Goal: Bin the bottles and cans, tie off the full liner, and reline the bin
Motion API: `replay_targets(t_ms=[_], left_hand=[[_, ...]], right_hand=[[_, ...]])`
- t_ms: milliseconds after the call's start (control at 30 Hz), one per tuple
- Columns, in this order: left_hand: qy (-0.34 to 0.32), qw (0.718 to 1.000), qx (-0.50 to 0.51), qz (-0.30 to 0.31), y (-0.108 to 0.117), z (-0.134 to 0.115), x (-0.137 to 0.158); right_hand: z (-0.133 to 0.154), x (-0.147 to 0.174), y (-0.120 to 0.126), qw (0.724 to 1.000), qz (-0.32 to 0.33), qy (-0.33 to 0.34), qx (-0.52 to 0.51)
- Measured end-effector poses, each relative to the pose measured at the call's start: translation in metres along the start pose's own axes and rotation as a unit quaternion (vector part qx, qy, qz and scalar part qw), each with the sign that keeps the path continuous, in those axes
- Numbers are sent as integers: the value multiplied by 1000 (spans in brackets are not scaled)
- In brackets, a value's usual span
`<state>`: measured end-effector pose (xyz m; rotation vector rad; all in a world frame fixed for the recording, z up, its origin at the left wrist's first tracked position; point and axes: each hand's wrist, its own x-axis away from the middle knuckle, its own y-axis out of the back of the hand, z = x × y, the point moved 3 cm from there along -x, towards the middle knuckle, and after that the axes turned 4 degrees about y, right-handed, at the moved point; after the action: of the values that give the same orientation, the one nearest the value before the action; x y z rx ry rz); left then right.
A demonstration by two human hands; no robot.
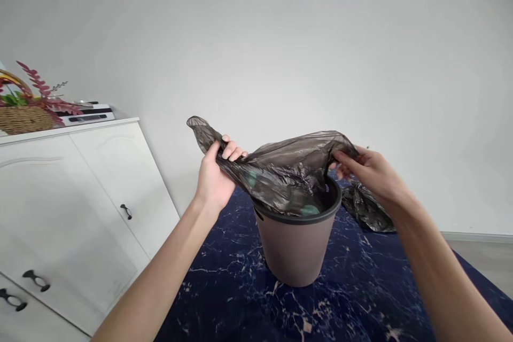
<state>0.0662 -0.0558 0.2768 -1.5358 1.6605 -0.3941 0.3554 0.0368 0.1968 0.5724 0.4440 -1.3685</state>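
A brown trash can (296, 248) with a dark rim stands upright on a blue marbled tabletop. Stretched between my hands above its opening is a thin black garbage bag (286, 168), its lower part still inside the can. Greenish patches show through the plastic; what they are I cannot make out. My left hand (218, 173) is closed around a gathered part of the bag, and a loose end sticks up beyond the fingers. My right hand (366, 168) pinches the bag's other side, just above the can's right rim.
Another crumpled black plastic bag (366, 208) lies on the marbled tabletop (236, 299), right of the can. At left stands a white cabinet (76, 197) with black handles, bearing a wicker basket (26, 119) of plants and a white-and-black device (90, 115). A pale wall rises behind.
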Motion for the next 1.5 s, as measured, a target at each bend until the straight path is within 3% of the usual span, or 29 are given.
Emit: replay_targets(t_ms=[133,267,467,700,933,1133,1267,1500], left_hand=[[15,998,-53,17,-5,6,5],[14,997,-80,0,-5,4,4],[28,995,49,-83,-5,1,-6],[25,985,104,-138,-31,15,-31],[-6,975,109,-194,-29,6,-52],[-9,973,109,-205,-30,15,-64],[-10,970,110,-216,-31,25,-84],[-33,955,122,-270,-28,40,-120]], right_hand=[[9,3,-17,991,-61,4,-116],[-3,2,-21,963,-128,-57,-232],[-31,-8,-16,915,-182,-109,-342],[-36,-8,-21,911,-187,-106,-352],[-28,-7,-17,927,-174,-86,-321],[0,1,-22,982,-72,-24,-174],[9,5,-29,995,-21,8,-100],[13,5,-34,995,-66,10,-79]])
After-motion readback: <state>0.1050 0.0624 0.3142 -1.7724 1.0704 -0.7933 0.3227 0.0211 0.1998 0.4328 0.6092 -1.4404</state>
